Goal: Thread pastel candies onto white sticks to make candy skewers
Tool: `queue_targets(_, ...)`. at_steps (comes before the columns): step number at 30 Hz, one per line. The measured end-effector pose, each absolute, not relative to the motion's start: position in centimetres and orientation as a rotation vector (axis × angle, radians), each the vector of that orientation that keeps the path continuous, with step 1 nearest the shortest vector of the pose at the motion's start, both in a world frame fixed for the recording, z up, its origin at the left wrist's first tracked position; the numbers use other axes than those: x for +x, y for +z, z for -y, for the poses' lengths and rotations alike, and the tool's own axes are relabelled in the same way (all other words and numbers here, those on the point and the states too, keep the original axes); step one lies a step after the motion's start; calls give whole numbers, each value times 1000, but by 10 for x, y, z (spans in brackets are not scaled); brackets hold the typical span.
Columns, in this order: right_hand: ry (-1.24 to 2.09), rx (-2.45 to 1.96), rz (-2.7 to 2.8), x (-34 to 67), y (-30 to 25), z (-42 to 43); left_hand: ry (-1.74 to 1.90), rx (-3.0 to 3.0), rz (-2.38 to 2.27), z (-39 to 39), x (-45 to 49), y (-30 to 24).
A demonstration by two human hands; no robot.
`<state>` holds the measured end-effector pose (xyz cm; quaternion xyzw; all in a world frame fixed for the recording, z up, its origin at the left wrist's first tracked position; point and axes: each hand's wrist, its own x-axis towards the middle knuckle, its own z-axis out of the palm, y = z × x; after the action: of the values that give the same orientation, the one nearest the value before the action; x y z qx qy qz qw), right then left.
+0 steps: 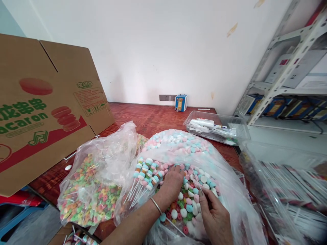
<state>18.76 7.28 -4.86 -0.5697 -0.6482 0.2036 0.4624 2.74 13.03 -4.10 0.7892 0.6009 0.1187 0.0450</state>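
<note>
My left hand point(174, 182), with a bracelet point(155, 205) at the wrist, reaches into loose pastel candies point(189, 207) in a large clear plastic bag point(230, 190). Its fingers are bent and close together; their tips are hidden, so what they hold cannot be made out. On the right, my right hand point(214, 212) pinches a thin white stick point(196, 177) between thumb and forefinger, just above the candies. Left of my left hand, several finished candy skewers point(146, 175) lie on the bag, striped blue, white, green and orange, their white sticks pointing toward me.
A bag of colourful cereal rings point(92, 200) lies at left, beside a big cardboard box point(51, 102). Behind are a small blue device point(181, 103) and a clear tray point(217, 127) of white packets. At right stand another clear bin point(288, 190) and a white metal shelf point(286, 88).
</note>
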Motion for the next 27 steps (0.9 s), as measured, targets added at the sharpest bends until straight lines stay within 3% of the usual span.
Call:
queue_targets(4,504,-1412,1586,186,-50,-74,471,2346,-1866,-131,25,-38)
queue_targets(6,530,-1414,1588,185,-48,-73,697,2192,-1828,-130,20,-34)
queue_targets(10,581,-1376,1598,177,-45,-68,1209,1349,-1399,-119,7,-21)
queue_targets(13,592,-1328,1586,167,-44,-65,1207,987,-1086,-105,-1,-10)
queue_targets(18,618,-1242,1592,151,-34,-64,1113,935,-908,-84,2,3)
queue_targets(27,739,-1324,1761,154,-12,-50,1297,787,-1048,-89,2,-1)
